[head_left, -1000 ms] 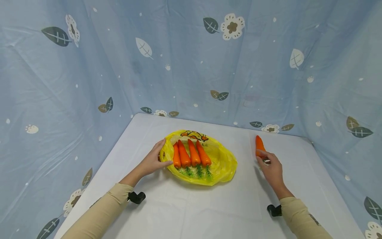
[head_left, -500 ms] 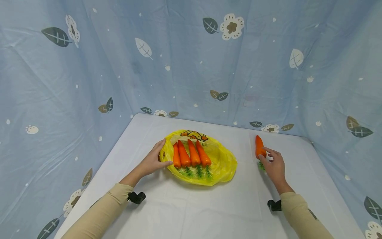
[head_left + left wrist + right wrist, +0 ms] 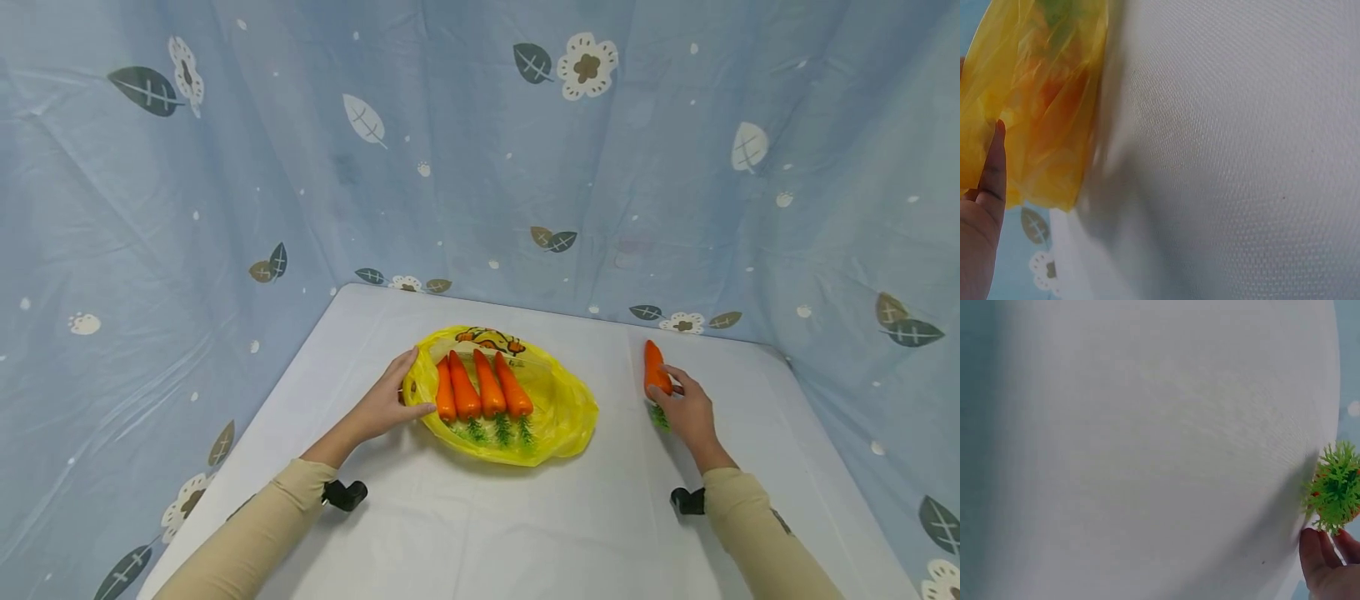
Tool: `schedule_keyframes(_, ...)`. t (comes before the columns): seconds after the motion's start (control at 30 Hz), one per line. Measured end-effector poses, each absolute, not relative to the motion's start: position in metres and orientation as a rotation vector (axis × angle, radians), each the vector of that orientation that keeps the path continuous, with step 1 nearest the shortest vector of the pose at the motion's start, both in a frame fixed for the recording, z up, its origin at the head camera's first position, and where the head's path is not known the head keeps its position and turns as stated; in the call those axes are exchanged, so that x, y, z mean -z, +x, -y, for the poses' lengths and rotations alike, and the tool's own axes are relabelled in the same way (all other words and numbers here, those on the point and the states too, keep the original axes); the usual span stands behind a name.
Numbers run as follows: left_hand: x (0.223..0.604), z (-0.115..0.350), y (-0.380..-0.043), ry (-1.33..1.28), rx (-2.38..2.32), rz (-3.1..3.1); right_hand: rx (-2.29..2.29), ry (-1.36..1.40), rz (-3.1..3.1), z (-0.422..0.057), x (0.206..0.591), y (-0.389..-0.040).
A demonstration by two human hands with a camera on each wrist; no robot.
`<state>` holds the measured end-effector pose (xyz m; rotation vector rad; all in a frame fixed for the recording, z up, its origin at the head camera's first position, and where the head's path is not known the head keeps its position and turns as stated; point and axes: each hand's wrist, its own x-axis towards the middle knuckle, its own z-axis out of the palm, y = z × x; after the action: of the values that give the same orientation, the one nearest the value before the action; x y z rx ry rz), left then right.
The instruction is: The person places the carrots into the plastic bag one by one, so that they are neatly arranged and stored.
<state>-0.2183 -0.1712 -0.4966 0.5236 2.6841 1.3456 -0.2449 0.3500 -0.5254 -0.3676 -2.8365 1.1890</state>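
Note:
In the head view a yellow plastic bag (image 3: 558, 417) lies with its mouth spread, several orange carrots (image 3: 489, 396) with green tops side by side in it. My left hand (image 3: 382, 406) holds the bag's left rim, thumb toward the carrots. The left wrist view shows fingers (image 3: 994, 169) against the thin yellow plastic (image 3: 1054, 125), with orange showing through. Far to the right, my right hand (image 3: 690, 412) pinches a single carrot (image 3: 654, 367) at its thick end, thumb on the near side. Its leafy green top (image 3: 1337, 487) faces the right wrist camera above the fingertips.
A white-covered table (image 3: 480, 533) carries everything. Behind it and at both sides hangs a blue curtain (image 3: 450, 167) printed with leaves and flowers. Black wrist mounts (image 3: 347, 496) stick out from both sleeves.
My right hand has shifted from over the single carrot's leafy end to its right side, uncovering the green top, and its fingers have drawn in on the thick end. The left hand stays put.

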Motion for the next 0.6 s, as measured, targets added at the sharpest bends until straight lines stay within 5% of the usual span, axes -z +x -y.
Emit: schedule_keyframes(0.6, 0.4981, 0.1719, -0.2178, 0.538, -1.351, -2.684, -1.18, -0.319, 2.904, -0.3549, 0.5327, -0.2518)
